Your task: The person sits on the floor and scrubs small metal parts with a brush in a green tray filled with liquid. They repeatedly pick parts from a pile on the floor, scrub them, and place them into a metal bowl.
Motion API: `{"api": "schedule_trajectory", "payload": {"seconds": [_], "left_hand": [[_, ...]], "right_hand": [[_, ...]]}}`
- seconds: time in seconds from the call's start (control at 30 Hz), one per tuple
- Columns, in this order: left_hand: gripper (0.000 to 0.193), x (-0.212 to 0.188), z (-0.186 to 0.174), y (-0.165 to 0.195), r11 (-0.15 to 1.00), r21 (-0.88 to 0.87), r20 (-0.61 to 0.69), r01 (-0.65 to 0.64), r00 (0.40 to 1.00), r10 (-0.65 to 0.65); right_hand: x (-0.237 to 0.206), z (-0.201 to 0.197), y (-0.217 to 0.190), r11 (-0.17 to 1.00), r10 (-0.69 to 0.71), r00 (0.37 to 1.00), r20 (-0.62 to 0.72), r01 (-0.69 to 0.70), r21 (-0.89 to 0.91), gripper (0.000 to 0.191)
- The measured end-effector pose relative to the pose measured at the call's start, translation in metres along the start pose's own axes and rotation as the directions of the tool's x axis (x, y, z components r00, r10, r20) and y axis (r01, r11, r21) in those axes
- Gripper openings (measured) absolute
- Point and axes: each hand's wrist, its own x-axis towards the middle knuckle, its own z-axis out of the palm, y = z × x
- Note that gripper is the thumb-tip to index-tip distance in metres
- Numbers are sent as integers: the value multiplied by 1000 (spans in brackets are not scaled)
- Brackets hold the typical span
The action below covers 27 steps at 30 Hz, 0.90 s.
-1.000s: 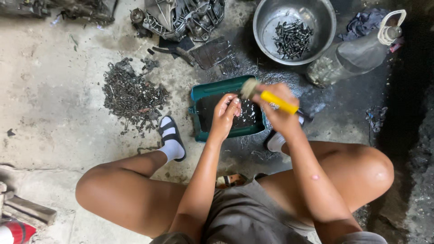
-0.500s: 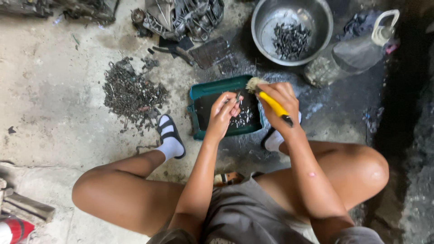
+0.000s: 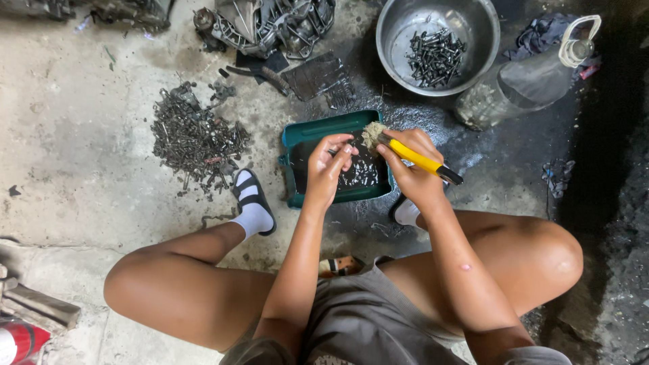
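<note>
Soft daylight is falling evenly from the left, the concrete floor (image 3: 81, 169) looking bright while the right edge is sinking into dark shadow; focus is staying sharp, with faint glare glinting off the steel bowl (image 3: 405, 40).

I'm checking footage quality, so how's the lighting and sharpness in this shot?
Head view: even daylight on the floor at left, deep shadow down the right edge; glare on the wet patch by the tray and inside the bowl; hands and brush look sharp, edges slightly bowed.

left hand (image 3: 329, 162) item: too small | engine part (image 3: 270, 23): cropped at top
</note>
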Motion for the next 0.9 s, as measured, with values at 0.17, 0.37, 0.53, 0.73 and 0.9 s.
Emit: {"api": "schedule_trajectory", "payload": {"seconds": [0.17, 0.37, 0.53, 0.73, 0.9], "left_hand": [[20, 2, 5, -14, 994, -110, -50, 22, 998, -28], [23, -2, 9, -14, 994, -106, 16, 10, 1000, -9], [23, -3, 10, -20, 999, -35, 32, -27, 999, 29], [21, -3, 4, -24, 1000, -5, -25, -17, 1000, 16], [21, -2, 3, -23, 1000, 10, -58, 3, 998, -2]], "right_hand": [[-8, 4, -5, 1000, -8, 1000, -18, 8, 6, 26], [-12, 4, 0, 972, 193, 976, -100, -177, 153, 20], [-16, 9, -1, 981, 166, 986, -32, -162, 104, 22], [-1, 13, 1, 970, -141, 990, -12, 136, -203, 21], [-3, 9, -5, 999, -51, 999, 2, 51, 0, 25]]}}
